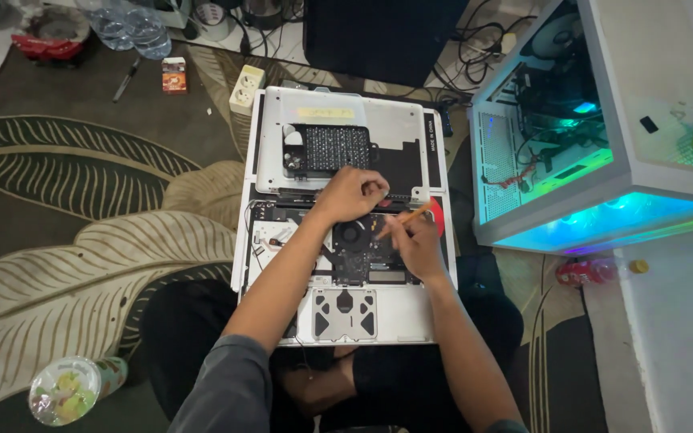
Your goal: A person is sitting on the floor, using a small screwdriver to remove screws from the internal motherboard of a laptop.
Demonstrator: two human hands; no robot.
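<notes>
An opened white laptop (338, 313) lies on the rug between my legs, its inner board and black fan (352, 235) exposed. My left hand (351, 192) rests fisted on the laptop's upper edge near the hinge, and I cannot see anything in it. My right hand (415, 240) grips a thin orange-tipped tool (415, 214) that points toward the area right of the fan. The removed white bottom cover (387, 128) lies just beyond, with a black perforated part (328, 149) on it.
A white computer case (603, 136) with glowing blue-green lights stands at the right. A power strip (245, 88), a small box (174, 75), a pen (126, 78) and plastic bottles (134, 28) lie on the patterned rug. A lidded cup (70, 390) sits at lower left, a red can (583, 273) at right.
</notes>
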